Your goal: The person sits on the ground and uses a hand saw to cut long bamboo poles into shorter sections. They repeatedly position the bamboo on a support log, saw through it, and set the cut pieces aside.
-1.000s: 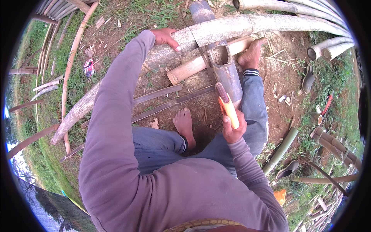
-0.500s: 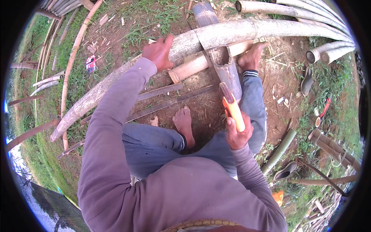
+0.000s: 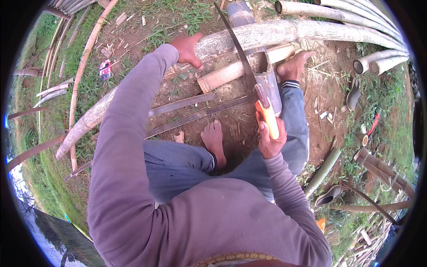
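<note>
A long, pale bamboo pole point(image 3: 275, 34) stretches across in front of me, curving from far right to lower left. My left hand point(image 3: 186, 50) grips it left of the middle, thumb on the near side. In my right hand point(image 3: 272, 141) is a handsaw point(image 3: 267, 116) with an orange handle. The dark saw blade point(image 3: 242, 55) lies across the pole, right of my left hand, its tip past the far side. Under the pole stands a thick grey bamboo piece with an open hollow point(image 3: 270, 89). A shorter cut bamboo length point(image 3: 222, 79) lies beside it.
My bare feet are on the dirt, one by the hollow piece point(image 3: 293, 66). Flat dark strips point(image 3: 195, 116) lie left of centre. Several bamboo poles point(image 3: 311, 11) are stacked far right. Dark shoes point(image 3: 352, 94), a red-handled tool point(image 3: 374, 124) and a green bamboo length point(image 3: 322, 173) lie at right.
My right hand has pushed the saw forward, so its tip reaches farther beyond the pole and more of the blade's flat shows. My left hand has shifted slightly right and away.
</note>
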`<state>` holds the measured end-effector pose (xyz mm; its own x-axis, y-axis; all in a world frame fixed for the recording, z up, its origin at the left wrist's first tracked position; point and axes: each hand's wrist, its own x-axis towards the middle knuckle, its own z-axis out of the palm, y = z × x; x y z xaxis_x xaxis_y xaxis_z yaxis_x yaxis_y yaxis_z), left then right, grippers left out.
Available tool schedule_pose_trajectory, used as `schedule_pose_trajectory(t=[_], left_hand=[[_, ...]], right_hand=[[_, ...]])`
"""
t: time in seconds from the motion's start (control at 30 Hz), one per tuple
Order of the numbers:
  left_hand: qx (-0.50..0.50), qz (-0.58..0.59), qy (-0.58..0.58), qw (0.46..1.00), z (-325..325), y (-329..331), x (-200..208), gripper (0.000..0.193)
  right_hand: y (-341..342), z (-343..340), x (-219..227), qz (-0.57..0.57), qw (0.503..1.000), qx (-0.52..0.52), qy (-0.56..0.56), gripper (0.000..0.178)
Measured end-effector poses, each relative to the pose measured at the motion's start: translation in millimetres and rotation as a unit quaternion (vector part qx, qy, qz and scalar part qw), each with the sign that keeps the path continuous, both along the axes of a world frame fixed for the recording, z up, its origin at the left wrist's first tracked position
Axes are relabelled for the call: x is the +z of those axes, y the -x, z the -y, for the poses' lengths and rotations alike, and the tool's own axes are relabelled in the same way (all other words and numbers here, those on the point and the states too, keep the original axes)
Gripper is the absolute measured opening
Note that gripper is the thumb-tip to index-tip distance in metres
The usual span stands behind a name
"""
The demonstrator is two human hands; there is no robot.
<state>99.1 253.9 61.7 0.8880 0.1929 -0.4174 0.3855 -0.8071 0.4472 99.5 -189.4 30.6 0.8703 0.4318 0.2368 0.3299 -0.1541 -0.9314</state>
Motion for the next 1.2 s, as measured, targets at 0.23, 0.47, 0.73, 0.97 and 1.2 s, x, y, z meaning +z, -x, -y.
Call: schedule_pose_trajectory(t=[0.23, 0.47, 0.73, 0.97, 1.2], left_hand=[[0.081, -0.033, 0.013, 0.996, 21.0, 9.2, 24.1, 0.114], [0.06, 0.079, -0.281, 0.955, 61.3, 38.1, -6.6, 0.1], [0.016, 0.034, -0.191, 0.981, 32.5, 26.0, 21.3, 0.099], [-0.03, -0.04, -0.139, 0.989, 58.5, 31.3, 37.4, 0.101], [0.02, -0.047, 0.045, 0.998, -12.0, 10.0, 14.8, 0.11]], right_hand=[[-11.5, -12.9, 85.5, 0.058, 0.996, 0.009, 0.068, 0.032], [-22.9, -28.7, 146.3, -0.121, 0.991, 0.046, 0.045, 0.032], [-15.0, -13.1, 147.6, 0.077, 0.971, 0.018, -0.225, 0.05], [-31.1, 9.5, 82.7, -0.048, 0.996, -0.029, -0.068, 0.043], [-36.0, 3.8, 35.4, -0.031, 0.999, -0.023, -0.004, 0.037]])
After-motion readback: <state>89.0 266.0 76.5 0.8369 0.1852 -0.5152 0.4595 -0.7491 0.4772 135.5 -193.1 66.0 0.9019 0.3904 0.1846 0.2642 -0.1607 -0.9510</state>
